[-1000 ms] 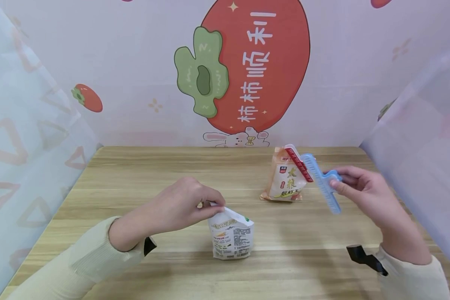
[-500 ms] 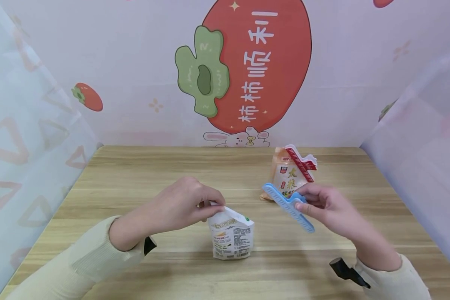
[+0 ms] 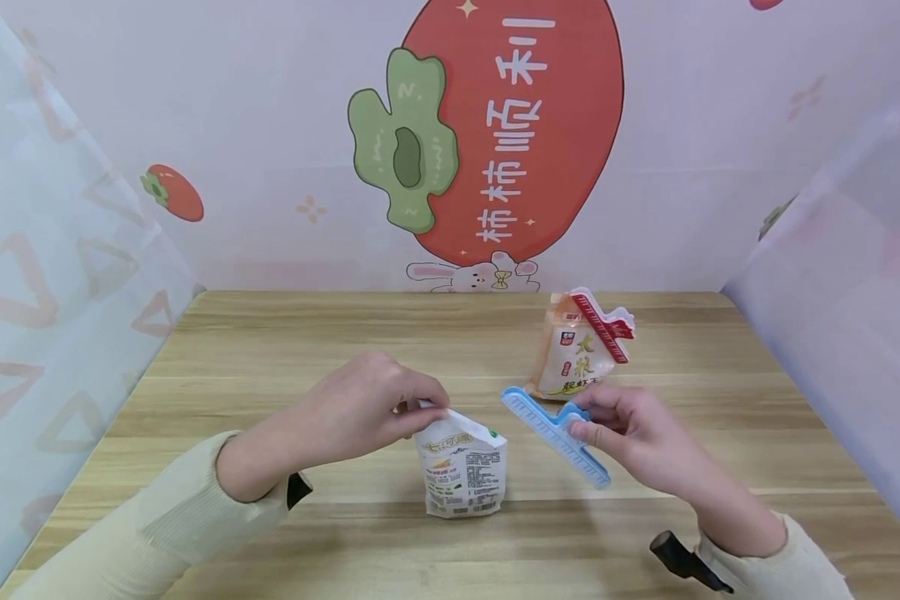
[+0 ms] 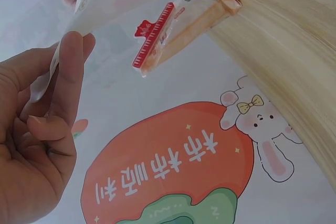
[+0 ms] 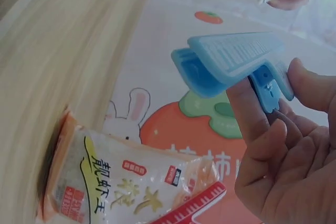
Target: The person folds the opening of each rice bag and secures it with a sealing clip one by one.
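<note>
A small white printed snack bag stands upright on the table, its top edge folded over at a slant. My left hand pinches the bag's upper left corner between thumb and fingers. To the right of the bag, my right hand holds a light blue bag clip in the air by its handles, apart from the bag. In the right wrist view the two long bars of the blue clip stand spread, with a gap between them.
Behind my right hand, an orange and white food bag stands on the wooden table. A red and white clip sits slanted across its top right corner. Printed cloth walls enclose the back and sides.
My right hand has carried the blue clip leftward and down, from in front of the orange and white bag toward the white bag. My left hand keeps its pinch with hardly any movement.
</note>
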The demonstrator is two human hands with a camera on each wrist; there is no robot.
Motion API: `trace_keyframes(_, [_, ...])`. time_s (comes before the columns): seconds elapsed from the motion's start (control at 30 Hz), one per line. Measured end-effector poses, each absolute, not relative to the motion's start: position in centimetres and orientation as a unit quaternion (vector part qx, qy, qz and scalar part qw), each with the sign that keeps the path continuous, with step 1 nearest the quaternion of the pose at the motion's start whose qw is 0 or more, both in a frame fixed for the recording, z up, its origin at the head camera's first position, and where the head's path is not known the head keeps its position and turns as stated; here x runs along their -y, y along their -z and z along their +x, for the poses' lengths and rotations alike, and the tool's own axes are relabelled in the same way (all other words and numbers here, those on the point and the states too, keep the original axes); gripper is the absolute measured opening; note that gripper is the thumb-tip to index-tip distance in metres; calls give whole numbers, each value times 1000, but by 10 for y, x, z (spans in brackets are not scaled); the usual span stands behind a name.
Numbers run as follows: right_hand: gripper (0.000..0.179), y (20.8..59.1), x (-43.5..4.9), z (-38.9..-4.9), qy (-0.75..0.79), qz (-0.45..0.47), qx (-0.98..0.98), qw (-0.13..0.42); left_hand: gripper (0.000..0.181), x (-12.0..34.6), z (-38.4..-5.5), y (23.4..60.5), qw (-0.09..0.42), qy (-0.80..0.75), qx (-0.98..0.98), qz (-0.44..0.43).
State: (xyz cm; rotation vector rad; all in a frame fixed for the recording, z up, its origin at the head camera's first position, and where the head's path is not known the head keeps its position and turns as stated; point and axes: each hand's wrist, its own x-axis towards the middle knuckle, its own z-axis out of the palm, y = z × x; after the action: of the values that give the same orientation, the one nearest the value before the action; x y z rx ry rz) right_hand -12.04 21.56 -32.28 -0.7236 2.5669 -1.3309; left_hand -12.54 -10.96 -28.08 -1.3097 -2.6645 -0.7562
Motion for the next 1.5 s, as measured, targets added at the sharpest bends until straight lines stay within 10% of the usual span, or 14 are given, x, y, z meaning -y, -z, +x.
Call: trace_keyframes(1.5, [14, 344, -187, -111, 425, -262, -864, 66, 4, 109, -126, 283, 54, 252, 853, -454])
